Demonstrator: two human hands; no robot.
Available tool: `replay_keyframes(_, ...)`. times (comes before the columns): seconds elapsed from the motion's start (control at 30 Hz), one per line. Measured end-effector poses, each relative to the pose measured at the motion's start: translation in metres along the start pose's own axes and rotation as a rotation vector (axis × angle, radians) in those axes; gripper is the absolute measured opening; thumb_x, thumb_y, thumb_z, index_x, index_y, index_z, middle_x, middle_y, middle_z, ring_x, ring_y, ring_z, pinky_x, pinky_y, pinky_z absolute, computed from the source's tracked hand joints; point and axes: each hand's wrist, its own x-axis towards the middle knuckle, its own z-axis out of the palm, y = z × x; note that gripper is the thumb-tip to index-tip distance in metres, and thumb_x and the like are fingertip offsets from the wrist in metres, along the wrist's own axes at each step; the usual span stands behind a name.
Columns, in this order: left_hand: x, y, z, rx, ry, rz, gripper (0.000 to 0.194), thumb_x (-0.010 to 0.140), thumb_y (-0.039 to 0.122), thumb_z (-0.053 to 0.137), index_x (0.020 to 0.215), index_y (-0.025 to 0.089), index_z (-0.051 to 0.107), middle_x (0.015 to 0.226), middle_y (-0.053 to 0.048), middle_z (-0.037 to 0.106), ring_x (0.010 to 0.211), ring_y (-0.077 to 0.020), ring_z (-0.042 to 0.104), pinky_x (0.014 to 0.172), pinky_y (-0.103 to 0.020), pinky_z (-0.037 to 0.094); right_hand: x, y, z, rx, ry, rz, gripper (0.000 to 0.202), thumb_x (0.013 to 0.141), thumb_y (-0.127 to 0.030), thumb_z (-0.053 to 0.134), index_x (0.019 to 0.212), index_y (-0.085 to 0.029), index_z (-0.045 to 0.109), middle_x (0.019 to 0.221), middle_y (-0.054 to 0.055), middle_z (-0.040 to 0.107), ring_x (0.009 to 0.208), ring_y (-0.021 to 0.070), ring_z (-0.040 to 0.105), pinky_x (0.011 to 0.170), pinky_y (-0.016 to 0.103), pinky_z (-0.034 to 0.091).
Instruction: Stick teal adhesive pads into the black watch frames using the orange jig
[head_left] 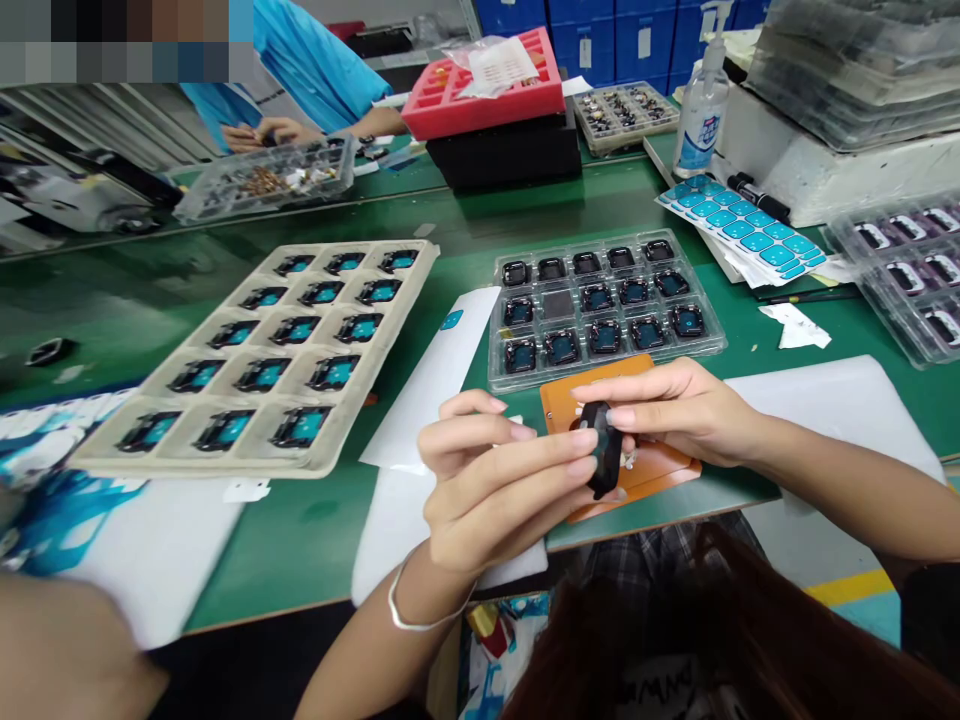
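Observation:
Between both hands, over an orange plate, a small black case is held on edge. My left hand (502, 480) has its fingers pressed on the near side of the black case (604, 455). On the other side my right hand (675, 412) pinches the same case near its top. Part of the orange plate (559, 400) shows beneath. Just behind it lies a clear tray (607, 372) of black square cases, one compartment without a case. Left of my left hand is a white sheet (439, 390) with one blue sticker.
A beige tray (341, 455) of black and blue parts lies at the left. Behind are a red tray (487, 110) on a black box, a sanitizer bottle (701, 120) and a blue sticker sheet (750, 228). Another person's hands (270, 132) work across the table.

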Motion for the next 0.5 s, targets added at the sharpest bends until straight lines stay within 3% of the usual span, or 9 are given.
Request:
replay_keyframes(0.27, 0.0026, 0.0027, -0.0002, 0.004, -0.017, 0.051, 0.003, 0.09, 0.028, 0.068, 0.088, 0.027, 0.068, 0.071, 0.003, 0.073, 0.069, -0.0192, 0.045, 0.076, -0.036, 0.047, 0.0003, -0.002, 0.0028, -0.029, 0.013, -0.051, 0.017, 0.079, -0.025, 0.079, 0.096, -0.022, 0.08, 0.08, 0.0, 0.074, 0.059, 0.0064, 0.059, 0.059, 0.02, 0.049)
replay_keyframes(0.4, 0.0003, -0.0001, -0.0009, -0.017, -0.011, 0.045, 0.002, 0.089, 0.026, 0.07, 0.09, 0.025, 0.069, 0.074, 0.001, 0.074, 0.072, -0.0197, 0.046, 0.076, -0.037, 0.048, 0.0018, -0.0027, 0.0026, 0.0, -0.017, -0.078, 0.016, 0.082, -0.027, 0.076, 0.097, -0.021, 0.078, 0.08, -0.001, 0.074, 0.061, 0.0075, 0.063, 0.057, 0.019, 0.051)
replay_keyframes(0.5, -0.0035, -0.0052, 0.0002, -0.093, 0.01, 0.011, 0.026, 0.085, 0.032, 0.074, 0.108, 0.023, 0.069, 0.086, -0.003, 0.076, 0.08, -0.0215, 0.05, 0.076, -0.039, 0.049, 0.0024, -0.0052, 0.0013, 0.048, -0.071, -0.039, 0.018, 0.084, -0.028, 0.074, 0.1, -0.02, 0.076, 0.077, 0.0, 0.073, 0.062, 0.0089, 0.066, 0.058, 0.02, 0.054)
